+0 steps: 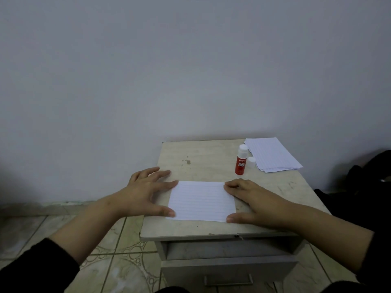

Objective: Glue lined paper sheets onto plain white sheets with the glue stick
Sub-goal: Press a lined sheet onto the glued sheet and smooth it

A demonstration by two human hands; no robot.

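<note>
I am pressing a lined sheet point(202, 200) flat at the near middle of the worktop point(211, 161), smoothing it down, I think onto a plain sheet hidden beneath. My left hand point(146, 193) and right hand point(251, 201) are lying spread, fingers straight, touching its side edges and gripping nothing. Next I am needing the uncapped glue stick point(241, 160) standing beside the lined stack point(273, 154).

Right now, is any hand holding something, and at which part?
Nothing is gripped. The left hand and right hand lie flat with straight fingers, pressing the lined sheet at its left and right edges.
</note>
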